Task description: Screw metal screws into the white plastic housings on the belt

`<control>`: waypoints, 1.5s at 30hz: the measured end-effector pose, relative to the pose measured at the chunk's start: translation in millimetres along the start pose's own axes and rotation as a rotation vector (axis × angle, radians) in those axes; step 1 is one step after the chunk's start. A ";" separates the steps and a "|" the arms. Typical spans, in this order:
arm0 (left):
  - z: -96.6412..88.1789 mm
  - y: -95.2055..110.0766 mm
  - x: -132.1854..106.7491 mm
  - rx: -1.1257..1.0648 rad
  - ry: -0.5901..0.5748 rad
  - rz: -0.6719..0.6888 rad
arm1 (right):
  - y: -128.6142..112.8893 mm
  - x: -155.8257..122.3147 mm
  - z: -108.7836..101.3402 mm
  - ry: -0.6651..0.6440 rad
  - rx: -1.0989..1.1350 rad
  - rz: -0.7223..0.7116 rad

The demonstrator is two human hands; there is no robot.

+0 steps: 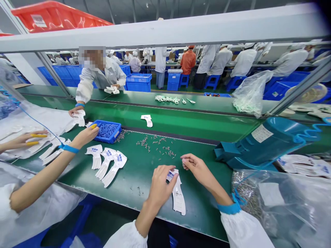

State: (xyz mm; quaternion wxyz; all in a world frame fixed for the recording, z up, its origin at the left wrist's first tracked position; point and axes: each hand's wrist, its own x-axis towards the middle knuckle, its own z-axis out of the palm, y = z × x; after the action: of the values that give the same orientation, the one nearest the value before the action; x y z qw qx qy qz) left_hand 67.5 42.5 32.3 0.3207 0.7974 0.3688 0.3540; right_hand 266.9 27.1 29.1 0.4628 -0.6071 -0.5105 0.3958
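Gripping a white plastic piece (178,196) on the green bench (144,172), the left hand (160,187) closes over its top end; the right hand (196,168) pinches just beside it, holding nothing visible, near scattered metal pins (155,146).

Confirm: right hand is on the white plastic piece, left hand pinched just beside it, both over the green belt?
No, the hands are swapped. The head view shows the left hand on the white plastic piece and the right hand pinched just beside it, both over the green belt.
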 end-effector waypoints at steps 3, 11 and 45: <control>8.6 12.0 -1.3 -0.069 0.028 -0.039 | -17.0 -22.8 10.0 -0.046 0.099 0.060; 9.5 17.5 -11.3 -0.193 0.039 -0.125 | -38.3 -52.7 16.7 -0.092 -0.011 0.033; -1.4 21.9 -42.7 0.089 -0.055 0.031 | -44.7 -70.8 14.6 -0.251 -0.232 0.135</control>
State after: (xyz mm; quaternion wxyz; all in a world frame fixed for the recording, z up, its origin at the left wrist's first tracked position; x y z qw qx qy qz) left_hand 53.9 -3.4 36.0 0.2892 0.8259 0.3629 0.3202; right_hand 229.9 -38.1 69.1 0.2948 -0.6352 -0.5645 0.4368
